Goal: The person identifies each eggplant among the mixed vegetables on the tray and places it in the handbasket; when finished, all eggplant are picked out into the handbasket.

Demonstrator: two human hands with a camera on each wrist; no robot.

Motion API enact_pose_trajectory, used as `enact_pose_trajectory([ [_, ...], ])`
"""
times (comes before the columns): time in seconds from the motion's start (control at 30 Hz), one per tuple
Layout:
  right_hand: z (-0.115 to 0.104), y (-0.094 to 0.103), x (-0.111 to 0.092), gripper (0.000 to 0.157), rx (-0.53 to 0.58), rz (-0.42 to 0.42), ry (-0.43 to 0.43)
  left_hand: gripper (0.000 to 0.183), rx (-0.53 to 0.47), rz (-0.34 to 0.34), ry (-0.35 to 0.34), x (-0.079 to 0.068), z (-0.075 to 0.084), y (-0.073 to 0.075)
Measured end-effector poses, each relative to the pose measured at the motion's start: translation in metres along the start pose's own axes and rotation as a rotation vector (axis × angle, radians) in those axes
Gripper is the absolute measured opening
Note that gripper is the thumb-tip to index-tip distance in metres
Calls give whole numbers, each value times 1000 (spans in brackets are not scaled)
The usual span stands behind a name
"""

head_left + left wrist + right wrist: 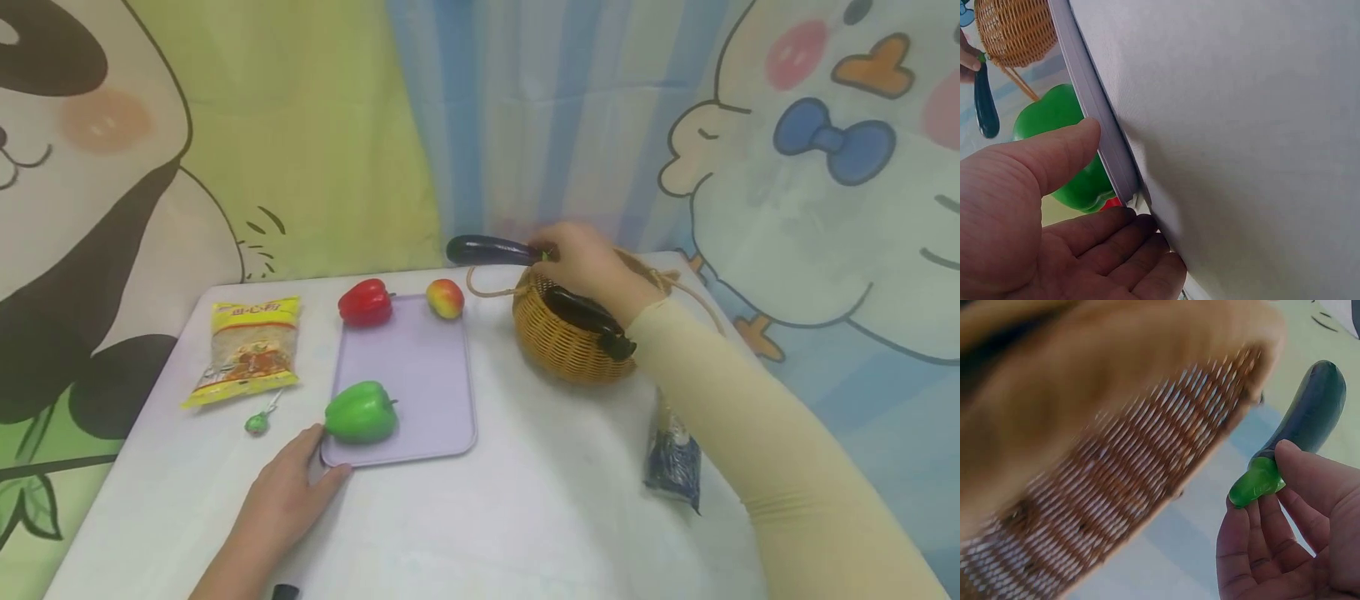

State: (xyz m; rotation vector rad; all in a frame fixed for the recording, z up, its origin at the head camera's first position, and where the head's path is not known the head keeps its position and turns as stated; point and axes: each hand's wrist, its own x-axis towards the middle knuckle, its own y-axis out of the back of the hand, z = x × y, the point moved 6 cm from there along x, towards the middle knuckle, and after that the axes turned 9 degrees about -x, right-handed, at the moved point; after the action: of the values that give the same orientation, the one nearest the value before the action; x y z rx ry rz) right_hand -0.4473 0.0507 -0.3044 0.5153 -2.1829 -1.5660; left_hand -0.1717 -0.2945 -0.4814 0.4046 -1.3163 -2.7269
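Observation:
My right hand (588, 262) pinches a dark purple eggplant (491, 250) by its green stem end, above the left side of a wicker basket (555, 354). In the right wrist view, the thumb and fingers meet around the green cap (1257, 481). A second dark, long eggplant-like thing (581, 310) lies across the basket's front rim, partly hidden by the wrist. My left hand (285, 492) touches the near left corner of a lilac tray (420, 375), its fingers and thumb fairly straight. Beside it, a green bell pepper (362, 412) lies on the tray.
A red bell pepper (365, 302) and a red-yellow fruit (446, 298) sit at the tray's far end. Left of the tray are a yellow food packet (251, 350) and a wrapped lollipop (257, 423). A dark packet (673, 458) lies under the right forearm.

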Motion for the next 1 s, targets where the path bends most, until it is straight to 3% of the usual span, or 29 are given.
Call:
enact_pose_trajectory([
  [0.2, 24, 17, -12, 32, -25, 20, 1, 89, 0, -12, 1, 1, -2, 0],
  [0.43, 53, 31, -33, 33, -96, -34, -119, 90, 13, -28, 11, 2, -5, 2],
  [0.77, 63, 43, -47, 28, -121, -61, -81, 91, 15, -39, 8, -1, -10, 2],
  [1.0, 75, 46, -55, 29, -112, -140, -125, 90, 10, -30, -7, -3, -10, 1],
])
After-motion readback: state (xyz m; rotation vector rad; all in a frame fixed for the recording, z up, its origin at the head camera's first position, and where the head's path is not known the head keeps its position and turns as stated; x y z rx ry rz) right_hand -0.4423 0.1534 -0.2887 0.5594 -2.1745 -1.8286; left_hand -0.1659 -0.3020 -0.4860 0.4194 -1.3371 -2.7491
